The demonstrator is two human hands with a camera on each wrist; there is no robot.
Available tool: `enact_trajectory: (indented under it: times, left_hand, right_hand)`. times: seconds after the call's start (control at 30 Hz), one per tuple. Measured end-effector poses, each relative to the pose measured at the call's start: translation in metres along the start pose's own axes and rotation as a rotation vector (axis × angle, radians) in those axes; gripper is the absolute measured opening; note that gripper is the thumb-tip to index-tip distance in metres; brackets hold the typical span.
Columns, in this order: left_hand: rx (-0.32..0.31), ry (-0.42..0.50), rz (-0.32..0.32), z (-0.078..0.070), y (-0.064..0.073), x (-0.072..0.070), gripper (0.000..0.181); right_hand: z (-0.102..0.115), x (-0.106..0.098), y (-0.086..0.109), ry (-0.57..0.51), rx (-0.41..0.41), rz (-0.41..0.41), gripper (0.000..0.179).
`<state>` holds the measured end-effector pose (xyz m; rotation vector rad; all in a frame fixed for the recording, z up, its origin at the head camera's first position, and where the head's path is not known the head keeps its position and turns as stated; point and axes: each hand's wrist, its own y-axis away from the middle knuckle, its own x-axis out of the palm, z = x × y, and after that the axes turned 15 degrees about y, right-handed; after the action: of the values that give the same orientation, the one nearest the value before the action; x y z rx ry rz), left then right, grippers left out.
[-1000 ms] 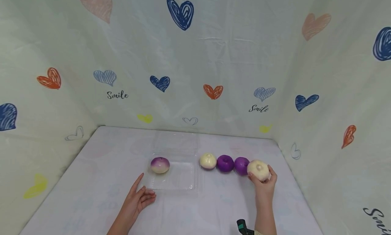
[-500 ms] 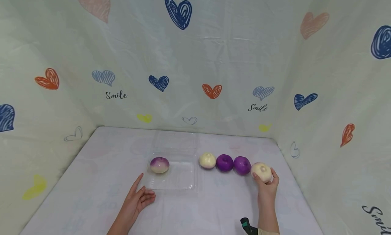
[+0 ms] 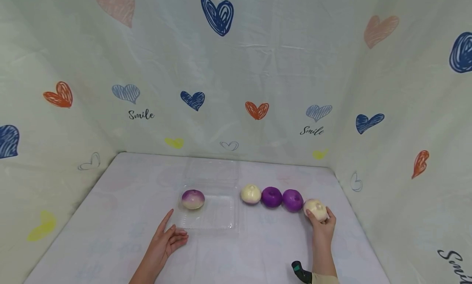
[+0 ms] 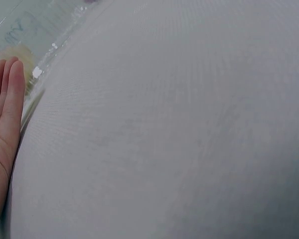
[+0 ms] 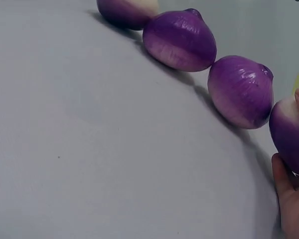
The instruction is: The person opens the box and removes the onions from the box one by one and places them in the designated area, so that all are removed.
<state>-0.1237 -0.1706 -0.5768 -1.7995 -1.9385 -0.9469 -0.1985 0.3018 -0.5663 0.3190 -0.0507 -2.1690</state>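
Note:
My right hand [image 3: 323, 226] grips a white-topped onion [image 3: 315, 210] at the right end of a row, thumb on its near left side and fingers on its right. In the right wrist view that onion [image 5: 289, 137] shows a purple lower side and sits close beside a purple onion [image 5: 240, 92]. Leftward in the row come another purple onion [image 3: 271, 197] and a white-topped onion [image 3: 251, 194]. My left hand [image 3: 166, 239] lies with its fingers extended at the front left corner of a clear plastic box [image 3: 236, 218]. Inside the box, on its left, sits a purple-and-white onion [image 3: 193, 199].
The box's clear lid [image 3: 212, 169] lies folded back behind it. A white cloth covers the table [image 3: 243, 259], and a curtain [image 3: 221, 62] printed with hearts hangs at the back and both sides. A black device [image 3: 301, 271] is strapped at my right wrist.
My right hand has moved the white-topped onion right and down, from overlapping its purple neighbour to the table beside it. The left hand and the other onions have stayed put.

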Motion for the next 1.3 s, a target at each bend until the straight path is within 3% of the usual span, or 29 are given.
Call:
enact_trajectory:
  times: [0.47,1.0,1.3]
  left_hand:
    - [0.000,-0.012,-0.002,0.001,0.000,0.000,0.062]
    - [0.001,-0.012,0.000,0.000,-0.001,0.002,0.061]
    - [0.014,-0.009,0.034,-0.001,0.000,0.002,0.064]
  right_hand:
    - [-0.002,0.002,-0.011,0.120,0.015,-0.042,0.088]
    - [0.000,0.002,-0.027,0.004,-0.023,-0.058,0.084]
    - [-0.003,0.001,-0.028,0.063,-0.023,-0.063,0.082]
